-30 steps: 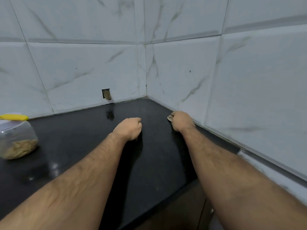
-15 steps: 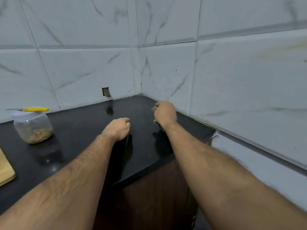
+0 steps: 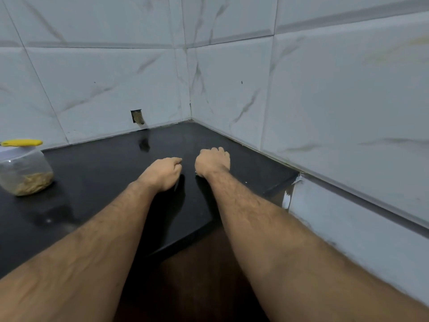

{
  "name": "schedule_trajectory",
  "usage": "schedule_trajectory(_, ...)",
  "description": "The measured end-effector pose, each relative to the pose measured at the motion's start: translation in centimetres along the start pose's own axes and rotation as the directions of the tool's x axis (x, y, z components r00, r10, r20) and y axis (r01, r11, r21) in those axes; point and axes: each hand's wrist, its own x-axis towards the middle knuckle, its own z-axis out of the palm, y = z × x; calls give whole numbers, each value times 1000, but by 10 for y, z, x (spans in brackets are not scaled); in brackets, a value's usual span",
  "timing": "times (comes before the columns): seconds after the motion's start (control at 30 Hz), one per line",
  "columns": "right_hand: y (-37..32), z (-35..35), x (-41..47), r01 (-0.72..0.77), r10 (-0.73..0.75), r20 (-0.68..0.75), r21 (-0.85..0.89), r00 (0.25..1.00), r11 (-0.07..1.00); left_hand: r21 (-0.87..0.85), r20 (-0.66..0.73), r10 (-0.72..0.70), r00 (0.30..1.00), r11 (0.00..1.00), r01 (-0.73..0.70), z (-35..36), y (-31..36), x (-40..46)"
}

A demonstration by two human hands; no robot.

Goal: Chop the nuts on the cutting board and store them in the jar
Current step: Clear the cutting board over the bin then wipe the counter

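A: Where are the hands?

B: Both reach out over the black counter (image 3: 97, 173), close to the corner of the white tile wall (image 3: 325, 101). The left hand (image 3: 163, 171) is curled into a fist, knuckles up. A thin pale thing peeks out under it, but I cannot tell what it is.

A: And the other one?

B: The right hand (image 3: 212, 162) is curled too, just beside the left one. Its fingers are tucked under and hidden. I cannot tell if it holds anything.

A: Where is the jar?

B: The jar (image 3: 24, 171) stands far off to the left on the counter, well apart from both hands. It is see-through, and chopped nuts (image 3: 33, 184) lie in the bottom. Its lid is on. A knife with a yellow handle (image 3: 22, 142) lies across the top.

A: Anything else?

B: A small hole (image 3: 137, 116) in the wall, low down, near the counter.
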Motion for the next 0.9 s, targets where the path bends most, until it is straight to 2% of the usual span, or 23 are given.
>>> schedule_trajectory(0.27, 82, -34, -70, -217, 217, 6, -26, 976, 976, -54, 2, 54, 999, 997, -54, -1, 44, -42)
schedule_trajectory(0.37, 88, -41, -99, -256, 255, -20, -16, 967, 967, -58, 2, 77, 997, 995, -77, -2, 56, -58)
schedule_trajectory(0.47, 70, -51, -120, -206, 212, -68, 81, 975, 975, -62, 16, 96, 995, 994, -95, 0, 63, -69)
schedule_trajectory(0.57, 40, -52, -129, -93, 118, -78, 265, 990, 960, -70, -3, 107, 994, 992, -107, 4, 62, -69)
schedule_trajectory(0.6, 29, -49, -132, -37, 60, -76, 272, 995, 962, -69, -20, 105, 994, 992, -106, 5, 59, -68)
schedule_trajectory(0.7, 10, -31, -135, 102, -95, -63, 124, 994, 987, -66, -33, 65, 997, 996, -67, 8, 49, -64)
schedule_trajectory(0.8, 20, -25, -121, 49, -51, 28, 70, 998, 996, -63, -16, 23, 1000, 998, -24, 11, 45, -62)
schedule_trajectory(0.9, 36, -24, -106, 32, -34, 17, 81, 999, 996, -56, -9, 40, 999, 998, -40, 16, 55, -53)
